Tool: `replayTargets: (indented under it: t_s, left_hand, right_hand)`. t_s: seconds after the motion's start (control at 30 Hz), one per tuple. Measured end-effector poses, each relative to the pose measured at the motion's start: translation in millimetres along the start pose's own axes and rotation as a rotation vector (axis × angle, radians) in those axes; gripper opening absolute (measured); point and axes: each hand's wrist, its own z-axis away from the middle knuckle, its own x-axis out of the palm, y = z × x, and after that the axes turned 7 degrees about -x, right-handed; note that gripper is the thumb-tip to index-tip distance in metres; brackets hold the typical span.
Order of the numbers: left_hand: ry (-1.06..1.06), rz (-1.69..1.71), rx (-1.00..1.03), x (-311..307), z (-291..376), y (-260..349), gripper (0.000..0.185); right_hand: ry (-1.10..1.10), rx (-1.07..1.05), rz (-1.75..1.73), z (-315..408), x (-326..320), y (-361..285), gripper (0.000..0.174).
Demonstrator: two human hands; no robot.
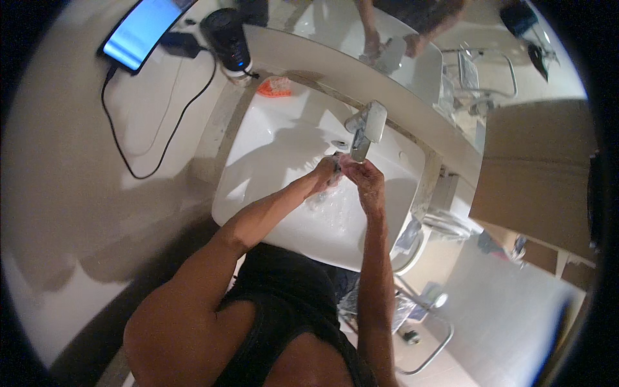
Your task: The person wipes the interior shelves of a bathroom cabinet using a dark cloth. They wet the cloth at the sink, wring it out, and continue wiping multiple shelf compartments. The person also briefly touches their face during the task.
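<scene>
Both of my hands meet over a white washbasin (285, 159), just below the spout of a chrome tap (367, 128). My left hand (325, 173) comes in from the left, wet and partly covered with white lather. Along its edge shows a small dark patch (337, 163); whether it is an object I cannot tell. My right hand (368, 175) is bent in from the right, its fingers touching the left hand. The fingertips of both hands are blurred and partly hidden. Foamy water (331, 208) lies in the bowl under them.
An orange-and-clear object (274, 87) sits on the basin's back left corner. Beyond it stand a black cylindrical device (227, 41) with a blue light and a lit phone (141, 34) on a cable (183, 113). A mirror (329, 29) runs behind; a brown cabinet (537, 169) is on the right.
</scene>
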Motion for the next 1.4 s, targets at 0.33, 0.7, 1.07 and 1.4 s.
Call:
replayTargets:
  t_s: [0.33, 0.7, 1.07, 1.4]
  left_hand:
    - [0.190, -0.317, -0.154, -56, 49, 38, 0.037]
    - [0.420, -0.115, -0.128, -115, 120, 60, 0.029]
    - [0.501, -0.014, -0.091, -145, 144, 55, 0.030]
    - [0.205, -0.092, -0.060, -89, 88, 35, 0.038]
  right_hand:
    - [-0.541, -0.285, 0.453, 58, -15, -248, 0.033]
    - [-0.951, -0.190, 0.455, 112, -23, -313, 0.027]
    - [-0.964, -0.043, 0.413, 104, -24, -307, 0.021]
    - [-0.331, -0.011, 0.465, 25, -13, -100, 0.017]
